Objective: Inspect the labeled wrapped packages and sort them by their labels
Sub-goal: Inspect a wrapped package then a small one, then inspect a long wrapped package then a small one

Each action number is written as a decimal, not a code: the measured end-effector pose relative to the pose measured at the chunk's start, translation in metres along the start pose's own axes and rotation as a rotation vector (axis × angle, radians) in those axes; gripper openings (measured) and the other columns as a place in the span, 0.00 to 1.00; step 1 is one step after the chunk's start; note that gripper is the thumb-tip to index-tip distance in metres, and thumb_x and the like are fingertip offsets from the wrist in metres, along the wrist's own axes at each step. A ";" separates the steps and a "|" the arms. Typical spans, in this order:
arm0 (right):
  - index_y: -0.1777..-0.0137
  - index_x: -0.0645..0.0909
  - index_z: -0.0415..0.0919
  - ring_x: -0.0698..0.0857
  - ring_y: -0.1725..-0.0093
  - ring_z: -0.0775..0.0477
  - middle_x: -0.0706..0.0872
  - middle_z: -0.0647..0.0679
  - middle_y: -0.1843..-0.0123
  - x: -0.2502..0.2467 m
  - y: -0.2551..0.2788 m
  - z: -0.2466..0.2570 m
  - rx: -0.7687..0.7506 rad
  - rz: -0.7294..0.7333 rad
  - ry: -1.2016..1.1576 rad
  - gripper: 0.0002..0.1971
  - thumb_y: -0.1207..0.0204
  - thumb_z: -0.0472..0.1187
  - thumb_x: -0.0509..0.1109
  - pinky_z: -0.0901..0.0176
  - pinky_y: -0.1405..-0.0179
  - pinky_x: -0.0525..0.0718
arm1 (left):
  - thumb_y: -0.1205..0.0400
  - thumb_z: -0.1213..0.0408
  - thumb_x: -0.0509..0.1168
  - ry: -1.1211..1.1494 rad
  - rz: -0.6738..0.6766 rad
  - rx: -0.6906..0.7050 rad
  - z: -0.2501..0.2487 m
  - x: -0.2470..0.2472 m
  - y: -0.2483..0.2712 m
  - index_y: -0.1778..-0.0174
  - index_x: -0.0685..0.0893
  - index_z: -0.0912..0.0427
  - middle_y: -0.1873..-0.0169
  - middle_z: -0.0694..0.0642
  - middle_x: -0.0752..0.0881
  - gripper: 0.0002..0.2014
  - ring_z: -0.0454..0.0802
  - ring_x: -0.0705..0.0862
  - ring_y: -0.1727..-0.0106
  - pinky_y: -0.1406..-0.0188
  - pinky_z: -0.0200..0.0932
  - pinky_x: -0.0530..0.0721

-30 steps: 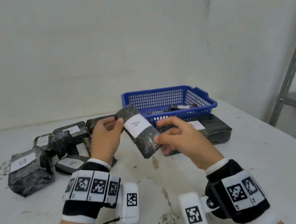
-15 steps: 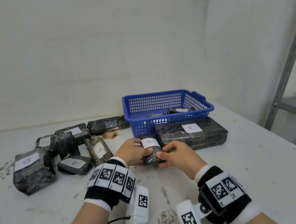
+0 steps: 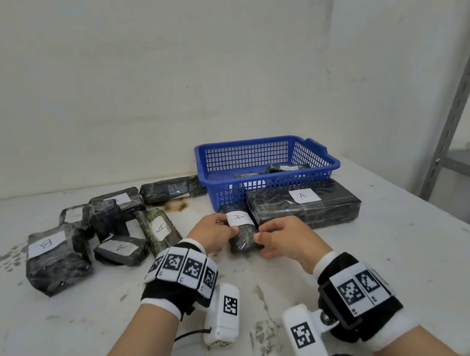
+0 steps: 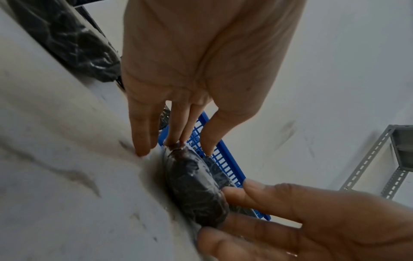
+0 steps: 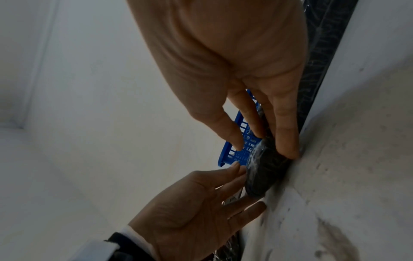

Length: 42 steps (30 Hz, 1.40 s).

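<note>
Both hands have brought the A-labelled package [image 3: 241,231] down onto the table [image 3: 96,320], beside the large A package [image 3: 304,208].

We see our right hand [image 5: 228,58] reaching down, fingertips [image 5: 288,150] on a dark wrapped package [image 5: 263,174] lying on the white table [image 5: 346,176]. Our left hand [image 5: 192,211] touches its near side, blue basket [image 5: 236,151] behind.
</note>
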State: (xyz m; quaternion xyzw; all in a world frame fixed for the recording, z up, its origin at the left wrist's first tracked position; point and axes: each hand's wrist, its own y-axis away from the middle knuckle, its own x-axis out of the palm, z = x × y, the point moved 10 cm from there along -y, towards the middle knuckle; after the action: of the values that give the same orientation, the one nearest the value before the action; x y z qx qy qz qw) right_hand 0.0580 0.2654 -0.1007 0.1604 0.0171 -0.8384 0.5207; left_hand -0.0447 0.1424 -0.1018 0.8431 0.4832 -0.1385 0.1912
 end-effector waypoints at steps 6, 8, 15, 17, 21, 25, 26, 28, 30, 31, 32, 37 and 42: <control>0.41 0.84 0.43 0.83 0.60 0.51 0.88 0.49 0.51 -0.008 0.014 0.023 -0.083 -0.053 0.323 0.09 0.19 0.43 0.73 0.65 0.71 0.77 | 0.16 0.58 0.66 0.093 -0.077 0.121 -0.010 -0.030 0.023 0.25 0.75 0.54 0.35 0.59 0.83 0.22 0.54 0.82 0.34 0.32 0.52 0.81; 0.52 0.87 0.43 0.82 0.62 0.54 0.86 0.54 0.59 -0.006 0.018 0.036 -0.147 -0.067 0.346 0.03 0.19 0.40 0.73 0.67 0.70 0.75 | 0.14 0.59 0.63 0.231 -0.140 0.182 -0.017 -0.053 0.037 0.33 0.82 0.58 0.47 0.55 0.88 0.14 0.50 0.89 0.49 0.47 0.44 0.88; 0.46 0.88 0.34 0.83 0.61 0.51 0.89 0.45 0.54 0.065 0.010 0.069 -0.173 0.111 0.406 0.09 0.16 0.38 0.67 0.66 0.68 0.81 | 0.12 0.58 0.58 0.513 -0.464 0.240 0.009 -0.164 0.068 0.52 0.86 0.58 0.70 0.51 0.82 0.13 0.40 0.75 0.79 0.69 0.38 0.82; 0.43 0.87 0.36 0.85 0.57 0.48 0.87 0.47 0.53 0.094 0.007 0.076 -0.185 0.196 0.454 0.10 0.15 0.40 0.67 0.60 0.59 0.87 | 0.11 0.58 0.57 0.589 -0.530 0.213 0.023 -0.186 0.072 0.53 0.86 0.56 0.70 0.50 0.82 0.13 0.39 0.73 0.80 0.73 0.36 0.81; 0.49 0.82 0.34 0.83 0.60 0.44 0.84 0.44 0.57 0.147 0.000 0.079 -0.187 0.340 0.696 0.17 0.13 0.50 0.65 0.57 0.61 0.82 | 0.11 0.58 0.56 0.723 -0.580 0.201 0.042 -0.205 0.075 0.54 0.84 0.54 0.71 0.46 0.84 0.13 0.40 0.73 0.79 0.68 0.39 0.78; 0.65 0.66 0.42 0.75 0.68 0.49 0.74 0.48 0.65 0.163 -0.015 0.073 -0.132 0.297 0.789 0.22 0.15 0.54 0.68 0.62 0.72 0.71 | 0.11 0.59 0.56 0.770 -0.568 0.193 0.053 -0.205 0.067 0.51 0.84 0.54 0.73 0.44 0.85 0.11 0.38 0.75 0.81 0.69 0.38 0.79; 0.65 0.66 0.42 0.76 0.67 0.48 0.74 0.48 0.66 0.164 -0.019 0.071 -0.115 0.285 0.767 0.22 0.16 0.52 0.69 0.61 0.70 0.74 | 0.11 0.60 0.56 0.775 -0.557 0.186 0.054 -0.203 0.065 0.52 0.84 0.54 0.73 0.44 0.85 0.11 0.38 0.75 0.81 0.71 0.37 0.80; 0.64 0.69 0.41 0.80 0.65 0.45 0.78 0.46 0.66 0.165 -0.028 0.066 -0.073 0.273 0.701 0.20 0.17 0.49 0.71 0.56 0.59 0.84 | 0.11 0.61 0.57 0.778 -0.532 0.166 0.057 -0.198 0.062 0.54 0.84 0.54 0.73 0.45 0.85 0.11 0.39 0.77 0.80 0.73 0.35 0.81; 0.61 0.73 0.38 0.84 0.64 0.44 0.83 0.43 0.63 0.163 -0.036 0.060 -0.028 0.262 0.618 0.16 0.19 0.46 0.74 0.53 0.54 0.88 | 0.12 0.62 0.58 0.769 -0.496 0.135 0.060 -0.190 0.058 0.53 0.84 0.55 0.69 0.49 0.86 0.09 0.43 0.79 0.74 0.72 0.36 0.82; 0.58 0.75 0.37 0.85 0.64 0.43 0.85 0.41 0.60 0.162 -0.039 0.058 -0.007 0.255 0.576 0.14 0.19 0.45 0.75 0.54 0.57 0.89 | 0.12 0.62 0.59 0.763 -0.478 0.111 0.063 -0.186 0.056 0.52 0.84 0.56 0.66 0.51 0.86 0.08 0.45 0.80 0.71 0.70 0.37 0.82; 0.53 0.77 0.35 0.86 0.64 0.43 0.87 0.39 0.57 0.160 -0.041 0.056 0.006 0.247 0.537 0.13 0.20 0.43 0.76 0.55 0.59 0.90 | 0.13 0.63 0.60 0.759 -0.465 0.087 0.066 -0.183 0.053 0.51 0.83 0.57 0.64 0.53 0.86 0.07 0.46 0.81 0.69 0.68 0.38 0.82; 0.38 0.79 0.27 0.93 0.56 0.38 0.90 0.34 0.46 0.141 -0.040 0.064 0.002 0.210 0.325 0.16 0.19 0.38 0.73 0.46 0.46 0.92 | 0.13 0.64 0.61 0.714 -0.457 0.028 0.076 -0.175 0.042 0.44 0.81 0.60 0.56 0.57 0.87 0.07 0.49 0.85 0.57 0.56 0.41 0.82; 0.45 0.84 0.35 0.93 0.57 0.49 0.91 0.42 0.49 0.097 -0.024 0.089 -0.134 0.140 0.257 0.08 0.18 0.40 0.72 0.65 0.58 0.90 | 0.14 0.64 0.62 0.627 -0.458 0.007 0.080 -0.175 0.035 0.38 0.81 0.63 0.51 0.58 0.87 0.11 0.54 0.86 0.46 0.49 0.42 0.84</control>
State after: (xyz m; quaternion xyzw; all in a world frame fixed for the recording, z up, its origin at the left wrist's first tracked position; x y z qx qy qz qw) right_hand -0.0250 0.1751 -0.0472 0.2319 0.1284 -0.7695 0.5811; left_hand -0.1047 -0.0441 -0.0932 0.7155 0.6934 0.0851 -0.0043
